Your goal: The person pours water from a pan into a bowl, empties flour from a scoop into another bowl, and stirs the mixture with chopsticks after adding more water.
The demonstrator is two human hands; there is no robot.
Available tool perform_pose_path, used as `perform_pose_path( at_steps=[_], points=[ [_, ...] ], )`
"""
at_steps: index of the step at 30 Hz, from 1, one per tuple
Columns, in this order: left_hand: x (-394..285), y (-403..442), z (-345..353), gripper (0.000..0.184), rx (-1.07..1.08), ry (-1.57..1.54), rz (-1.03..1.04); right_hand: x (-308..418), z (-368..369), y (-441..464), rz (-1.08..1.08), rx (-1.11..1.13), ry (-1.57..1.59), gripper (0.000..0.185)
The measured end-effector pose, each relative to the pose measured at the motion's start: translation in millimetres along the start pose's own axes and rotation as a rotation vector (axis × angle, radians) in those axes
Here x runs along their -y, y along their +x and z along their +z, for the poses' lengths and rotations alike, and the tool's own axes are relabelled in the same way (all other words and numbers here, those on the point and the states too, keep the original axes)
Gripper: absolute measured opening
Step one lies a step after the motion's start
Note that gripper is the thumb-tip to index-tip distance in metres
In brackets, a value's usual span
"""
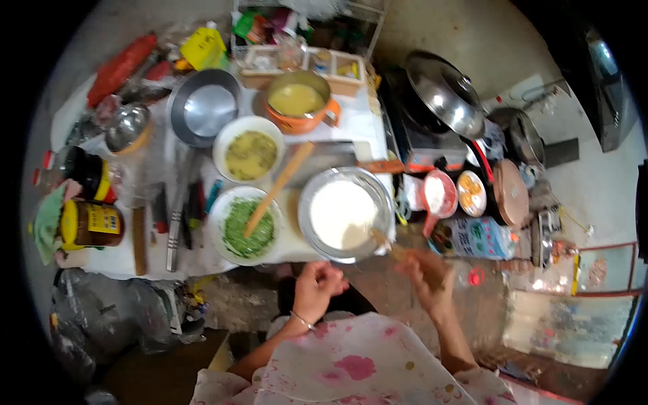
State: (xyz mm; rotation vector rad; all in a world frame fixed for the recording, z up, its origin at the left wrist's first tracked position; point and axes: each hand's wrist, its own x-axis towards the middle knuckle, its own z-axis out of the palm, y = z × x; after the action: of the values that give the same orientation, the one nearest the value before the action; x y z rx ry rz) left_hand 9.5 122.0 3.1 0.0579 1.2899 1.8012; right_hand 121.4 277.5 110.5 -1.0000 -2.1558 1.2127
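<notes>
At the table's front edge, my left hand (318,291) is held with its fingers curled together, just below a steel bowl (388,209) of white batter or liquid; what it holds, if anything, is hidden. To the right of that bowl, my right hand (426,275) is closed on something thin and light brown that reaches to the bowl's lower right rim; blur hides its exact shape. Left of the steel bowl stands a white bowl of green chopped mixture (251,226), with a wooden stick (280,187) leaning in it. Behind is a white bowl of yellow liquid (251,154).
An orange pot (297,123) and a dark metal pan (204,108) stand at the back. A knife with a wooden handle (381,166) lies behind the steel bowl. A lidded wok (442,91) sits on a stove at right, and a brown jar (101,224) stands at left.
</notes>
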Motion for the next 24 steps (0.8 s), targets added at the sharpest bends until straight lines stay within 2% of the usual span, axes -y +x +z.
perform_pose_path(
  at_steps=[2,3,4,6,7,8,10,12,14,18,19,22,23,24],
  points=[
    [-60.1,-9.8,-2.2,0.015,0.112,0.366,-0.137,7.1,17.8,0.6,0.012,0.198,0.113,0.014],
    [-84.2,-9.2,-3.9,0.015,0.119,0.403,-0.06,2.7,21.1,8.5,-0.082,0.215,0.111,0.016],
    [-115.2,-6.8,-4.8,0.014,0.106,0.432,-0.004,3.3,20.9,16.6,-0.029,0.167,0.243,0.017],
    [-157.5,17.4,-19.5,0.012,-0.042,0.412,0.253,-4.8,4.3,30.2,0.046,0.072,0.147,0.018],
    [-187.1,32.2,-26.4,0.011,-0.135,0.629,0.422,-17.1,-4.6,28.1,0.099,0.105,0.266,0.019],
    [-212.2,49.2,-31.5,0.011,-0.145,0.487,0.524,-18.0,-0.8,23.2,0.08,0.103,0.276,0.019],
    [-251.7,103.1,-48.8,0.013,-0.172,0.673,0.734,-15.1,12.7,14.0,0.156,0.227,0.407,0.018],
    [-281.7,155.9,-54.4,0.02,-0.182,0.693,0.679,-6.3,17.0,26.1,0.069,0.228,0.301,0.017],
    [-297.5,207.5,-58.4,0.024,-0.309,0.78,0.644,-19.8,5.4,38.3,0.023,0.082,0.13,0.017],
    [-310.8,271.8,-56.4,0.032,-0.382,1.002,0.494,-22.4,11.9,17.2,0.11,0.169,0.441,0.019],
    [-312.3,286.0,-56.6,0.032,-0.378,1.074,0.436,-20.4,14.8,21.2,0.099,0.163,0.444,0.019],
    [-306.9,340.0,-75.1,0.032,-0.387,1.255,0.443,-19.4,13.7,31.0,0.145,0.115,0.4,0.019],
    [-309.7,326.6,-59.3,0.029,-0.387,1.098,0.331,-24.7,1.4,28.9,0.211,0.084,0.398,0.019],
    [-307.7,330.8,-59.2,0.029,-0.383,1.098,0.335,-29.1,-5.0,26.4,0.279,0.053,0.394,0.019]
  ],
)
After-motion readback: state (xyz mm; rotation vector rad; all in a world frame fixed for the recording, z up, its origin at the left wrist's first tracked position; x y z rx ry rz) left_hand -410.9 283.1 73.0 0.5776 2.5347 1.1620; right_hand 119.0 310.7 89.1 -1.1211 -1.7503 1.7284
